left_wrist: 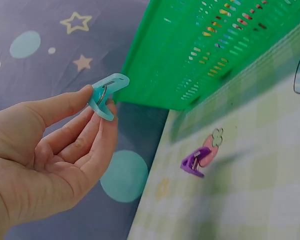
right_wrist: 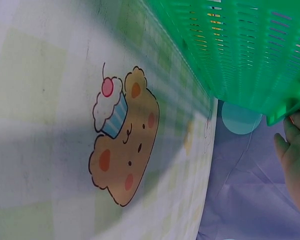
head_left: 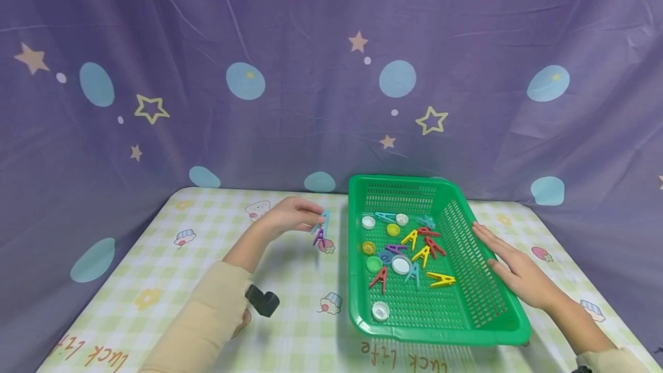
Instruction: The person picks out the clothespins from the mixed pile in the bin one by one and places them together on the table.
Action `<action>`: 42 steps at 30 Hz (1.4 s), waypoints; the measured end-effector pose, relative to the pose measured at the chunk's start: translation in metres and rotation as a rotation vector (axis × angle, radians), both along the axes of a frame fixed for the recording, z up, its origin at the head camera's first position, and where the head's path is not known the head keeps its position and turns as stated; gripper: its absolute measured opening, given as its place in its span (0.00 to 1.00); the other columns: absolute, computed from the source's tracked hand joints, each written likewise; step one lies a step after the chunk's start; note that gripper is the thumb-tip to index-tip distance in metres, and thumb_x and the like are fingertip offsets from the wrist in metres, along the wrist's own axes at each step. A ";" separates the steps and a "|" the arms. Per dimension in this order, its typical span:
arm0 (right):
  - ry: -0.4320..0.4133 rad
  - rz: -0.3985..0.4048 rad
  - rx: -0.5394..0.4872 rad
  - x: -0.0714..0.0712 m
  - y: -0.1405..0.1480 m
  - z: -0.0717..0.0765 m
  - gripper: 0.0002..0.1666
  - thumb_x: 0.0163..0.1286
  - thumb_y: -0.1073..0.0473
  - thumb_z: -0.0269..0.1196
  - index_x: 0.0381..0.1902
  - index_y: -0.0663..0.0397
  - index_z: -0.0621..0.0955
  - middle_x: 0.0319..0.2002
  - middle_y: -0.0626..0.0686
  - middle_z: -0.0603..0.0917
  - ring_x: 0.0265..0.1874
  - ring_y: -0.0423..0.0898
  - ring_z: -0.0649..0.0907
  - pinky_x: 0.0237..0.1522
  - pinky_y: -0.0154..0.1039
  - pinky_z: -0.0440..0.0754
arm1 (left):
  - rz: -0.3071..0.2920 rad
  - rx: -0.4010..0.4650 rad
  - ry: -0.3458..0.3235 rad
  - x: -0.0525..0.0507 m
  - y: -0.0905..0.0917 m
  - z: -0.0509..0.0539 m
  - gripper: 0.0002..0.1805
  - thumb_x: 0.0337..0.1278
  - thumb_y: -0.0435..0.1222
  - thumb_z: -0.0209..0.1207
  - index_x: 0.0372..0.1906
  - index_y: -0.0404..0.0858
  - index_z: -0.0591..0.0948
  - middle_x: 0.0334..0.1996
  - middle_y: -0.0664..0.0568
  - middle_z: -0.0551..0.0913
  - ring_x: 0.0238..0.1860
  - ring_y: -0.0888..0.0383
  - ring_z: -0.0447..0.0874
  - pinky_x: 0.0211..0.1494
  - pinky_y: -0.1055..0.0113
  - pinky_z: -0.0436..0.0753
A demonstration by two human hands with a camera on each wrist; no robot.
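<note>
My left hand (head_left: 290, 216) pinches a light blue clip (left_wrist: 109, 95) between thumb and fingertips, left of the green basket (head_left: 440, 335). Just below that clip is a purple clip (head_left: 319, 238), apart from the fingers in the left wrist view; whether it touches the table cannot be told. My right hand (head_left: 525, 275) rests with fairly straight fingers against the basket's right side, at the rim. Inside the basket lie several clips, among them a yellow clip (head_left: 441, 280) and a red clip (head_left: 380, 280), and several round caps, including a white cap (head_left: 401, 264).
The basket stands on a table with a green-and-white checked cloth (head_left: 171, 281). A purple curtain (head_left: 311, 131) with stars and blue ovals hangs behind the table's back edge. A black wrist mount (head_left: 263, 300) sits at my left sleeve.
</note>
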State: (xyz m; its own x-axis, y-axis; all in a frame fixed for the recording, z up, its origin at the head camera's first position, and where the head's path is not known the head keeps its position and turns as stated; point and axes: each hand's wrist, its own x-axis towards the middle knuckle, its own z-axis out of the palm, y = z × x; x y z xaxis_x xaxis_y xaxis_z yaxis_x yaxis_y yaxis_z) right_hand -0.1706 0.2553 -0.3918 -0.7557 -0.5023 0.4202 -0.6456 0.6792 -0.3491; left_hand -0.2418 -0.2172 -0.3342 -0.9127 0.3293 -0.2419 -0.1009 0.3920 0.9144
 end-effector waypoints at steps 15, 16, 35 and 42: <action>0.007 -0.002 0.000 0.001 -0.001 0.002 0.34 0.69 0.69 0.52 0.72 0.61 0.61 0.74 0.62 0.60 0.74 0.25 0.50 0.66 0.09 0.47 | 0.095 -0.008 -0.035 -0.012 -0.016 -0.026 0.22 0.61 0.35 0.61 0.58 0.28 0.76 0.54 0.37 0.81 0.40 0.63 0.84 0.57 0.63 0.84; 0.007 -0.002 -0.001 0.001 -0.001 0.002 0.34 0.69 0.69 0.52 0.72 0.61 0.60 0.74 0.62 0.60 0.74 0.25 0.50 0.66 0.09 0.47 | 0.104 -0.014 -0.036 -0.013 -0.016 -0.028 0.22 0.60 0.35 0.61 0.57 0.28 0.76 0.53 0.38 0.82 0.39 0.63 0.84 0.56 0.64 0.84; 0.010 0.008 -0.008 0.001 -0.001 0.001 0.34 0.69 0.69 0.51 0.72 0.62 0.60 0.74 0.61 0.60 0.74 0.26 0.51 0.66 0.10 0.47 | 0.266 -0.133 -0.062 -0.028 -0.019 -0.056 0.20 0.55 0.34 0.65 0.52 0.30 0.80 0.46 0.39 0.85 0.31 0.61 0.84 0.45 0.66 0.87; -0.009 -0.002 -0.006 0.000 -0.001 0.001 0.34 0.69 0.68 0.51 0.72 0.61 0.60 0.74 0.62 0.59 0.74 0.25 0.50 0.66 0.09 0.47 | 0.287 -0.137 -0.071 -0.031 -0.019 -0.065 0.18 0.55 0.32 0.65 0.50 0.29 0.81 0.45 0.39 0.84 0.34 0.59 0.84 0.46 0.65 0.87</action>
